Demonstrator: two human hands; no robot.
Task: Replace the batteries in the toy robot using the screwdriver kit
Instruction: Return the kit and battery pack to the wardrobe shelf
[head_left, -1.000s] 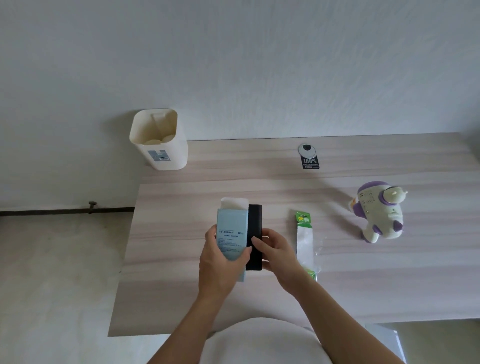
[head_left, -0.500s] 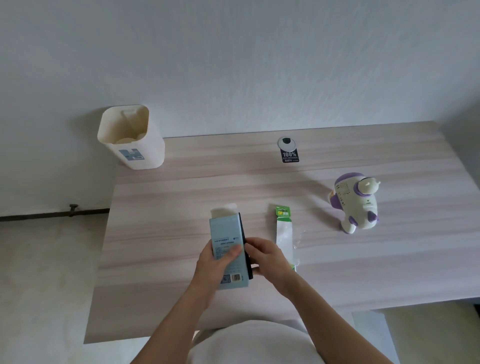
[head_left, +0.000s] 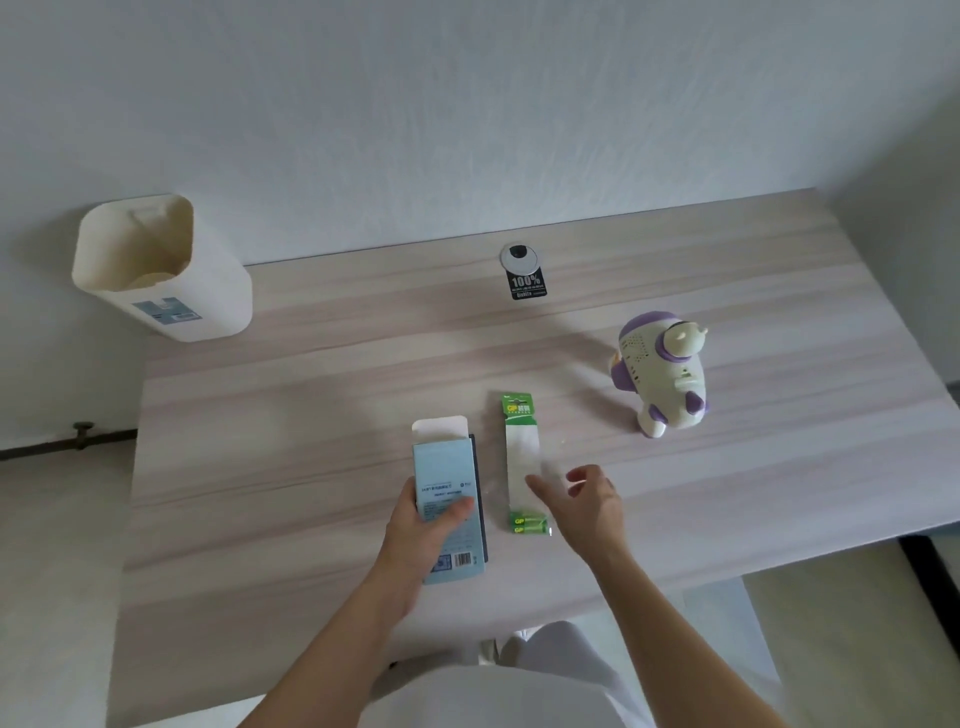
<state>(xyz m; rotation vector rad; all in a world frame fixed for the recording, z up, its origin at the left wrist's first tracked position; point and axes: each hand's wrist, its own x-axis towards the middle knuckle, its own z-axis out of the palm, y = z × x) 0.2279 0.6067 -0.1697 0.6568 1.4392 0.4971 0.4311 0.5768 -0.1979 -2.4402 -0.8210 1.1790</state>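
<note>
Left hand grips pale-blue screwdriver kit box, thumb across its printed face; barcode at the near end, far flap open, dark case edging out on its right. Right hand loosely spread, holding nothing, at the right edge of the battery pack; green header reads GP. Toy robot stands upright, well beyond that hand, on the table. Farthest: black "100%" tag, cream bin at the left corner.
</note>
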